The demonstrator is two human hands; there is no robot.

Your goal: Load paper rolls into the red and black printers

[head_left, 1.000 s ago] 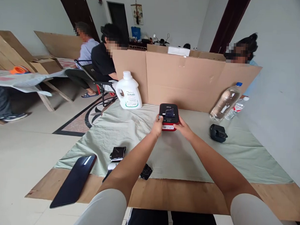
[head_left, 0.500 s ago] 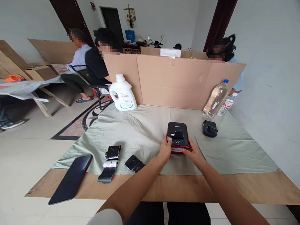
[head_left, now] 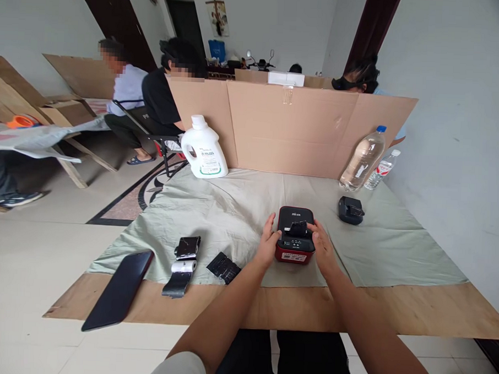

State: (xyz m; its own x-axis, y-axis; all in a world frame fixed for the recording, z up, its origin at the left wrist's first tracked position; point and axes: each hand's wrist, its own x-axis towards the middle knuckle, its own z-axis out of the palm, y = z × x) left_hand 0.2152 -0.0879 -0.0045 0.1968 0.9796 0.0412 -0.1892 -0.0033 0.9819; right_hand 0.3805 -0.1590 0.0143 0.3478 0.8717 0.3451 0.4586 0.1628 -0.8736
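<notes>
Red-black box on cloth, right of centre, near tabletop front edge. Black piece on its top. Left hand open at box's left side, thumb at the rim; right hand open at its right side, fingertips by the black piece, contact unclear. Black device toward right edge. Black sheet, white roll near front edge, left of box. Tablet toward front left corner, overhanging front edge. Jug at back left corner; two bottles at back right; cardboard along back edge.
</notes>
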